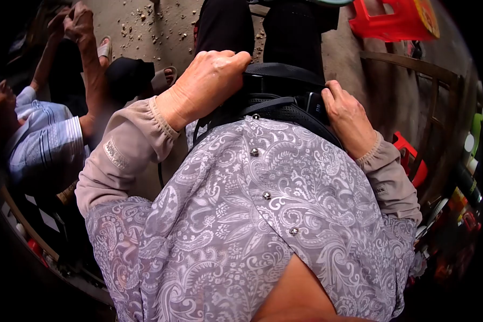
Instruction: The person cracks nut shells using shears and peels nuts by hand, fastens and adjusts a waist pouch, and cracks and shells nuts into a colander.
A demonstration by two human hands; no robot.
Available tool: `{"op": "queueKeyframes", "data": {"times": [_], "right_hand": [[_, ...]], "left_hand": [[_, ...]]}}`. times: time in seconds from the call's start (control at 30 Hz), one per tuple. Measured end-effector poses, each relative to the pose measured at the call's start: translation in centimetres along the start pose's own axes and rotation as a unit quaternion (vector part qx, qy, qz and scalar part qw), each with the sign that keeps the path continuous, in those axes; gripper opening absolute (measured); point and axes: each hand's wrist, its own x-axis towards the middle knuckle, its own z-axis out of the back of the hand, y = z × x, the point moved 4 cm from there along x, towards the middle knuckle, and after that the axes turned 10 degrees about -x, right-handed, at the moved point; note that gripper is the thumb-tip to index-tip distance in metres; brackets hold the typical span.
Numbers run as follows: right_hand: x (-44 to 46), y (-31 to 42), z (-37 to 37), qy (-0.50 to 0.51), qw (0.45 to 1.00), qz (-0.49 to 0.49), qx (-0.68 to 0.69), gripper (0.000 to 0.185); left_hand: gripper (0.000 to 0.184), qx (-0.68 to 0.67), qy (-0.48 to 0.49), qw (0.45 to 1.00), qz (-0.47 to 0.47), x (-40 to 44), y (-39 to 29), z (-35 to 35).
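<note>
A black waist bag [276, 71] with straps lies across my waist and lap. My left hand [212, 80] is closed at its left end, knuckles up, gripping the rim; the fingertips are hidden beneath. On the other side my right hand [350, 115] has its fingers bent over the bag's right edge. Beside those fingers a small black device [315, 103] with lit digits sticks out of the bag. Below it spreads my grey paisley shirt [220, 198], with beige sleeve covers [126, 153] on both forearms.
To the left sits another person [48, 134] in a pale striped shirt, hands raised together. Small crumbs [145, 27] are scattered on the floor. A red plastic stool [392, 21] stands at the upper right, near a wooden frame [413, 63]. Mixed items crowd the right edge.
</note>
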Motion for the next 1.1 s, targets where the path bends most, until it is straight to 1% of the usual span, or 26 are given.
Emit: {"op": "queueKeyframes", "data": {"times": [0.13,0.23,0.37,0.4,0.5,0.63,0.7,0.8,0.87,0.9,1.0,1.1], "right_hand": [[0.6,-0.3,-1.1,0.011,1.000,-0.004,0.016,0.055],[0.7,0.0,-1.0,-0.001,1.000,-0.003,0.001,0.055],[1.3,0.6,0.0,-0.003,1.000,0.025,-0.003,0.055],[1.5,0.7,0.2,-0.052,0.997,0.048,-0.007,0.053],[3.4,2.2,1.3,-0.043,0.996,0.078,-0.006,0.050],[5.8,3.5,1.4,-0.032,0.994,0.107,-0.021,0.050],[6.3,3.2,1.0,-0.017,0.994,0.107,-0.018,0.051],[6.6,3.1,1.0,0.012,0.994,0.111,-0.007,0.053],[6.3,2.8,1.6,0.029,0.994,0.106,-0.005,0.054],[5.1,2.1,1.8,0.023,0.995,0.099,-0.006,0.053],[5.0,1.9,1.6,0.004,0.996,0.090,-0.008,0.052],[5.2,1.7,0.8,0.015,0.997,0.078,-0.014,0.052]], "left_hand": [[0.015,-0.003,0.010,1.000,0.007,0.0,-0.1,0.0],[0.014,-0.005,0.003,1.000,0.022,-0.1,-0.7,0.4],[0.015,-0.016,-0.004,0.998,0.057,-1.3,-0.9,1.5],[0.015,-0.020,-0.004,0.998,0.066,-1.8,-1.0,1.9],[0.014,-0.029,-0.013,0.995,0.089,-4.1,-0.8,3.1],[0.013,-0.027,-0.035,0.991,0.125,-6.6,1.1,2.6],[0.012,-0.035,-0.047,0.990,0.131,-6.9,1.4,2.2],[0.012,-0.053,-0.040,0.988,0.140,-6.7,1.8,2.4],[0.011,-0.042,-0.037,0.988,0.142,-6.5,2.0,2.2],[0.011,-0.032,-0.037,0.989,0.140,-6.0,1.1,1.7],[0.010,-0.040,-0.034,0.991,0.120,-5.6,1.6,1.8],[0.009,-0.020,-0.023,0.993,0.118,-5.0,1.8,1.4]]}}
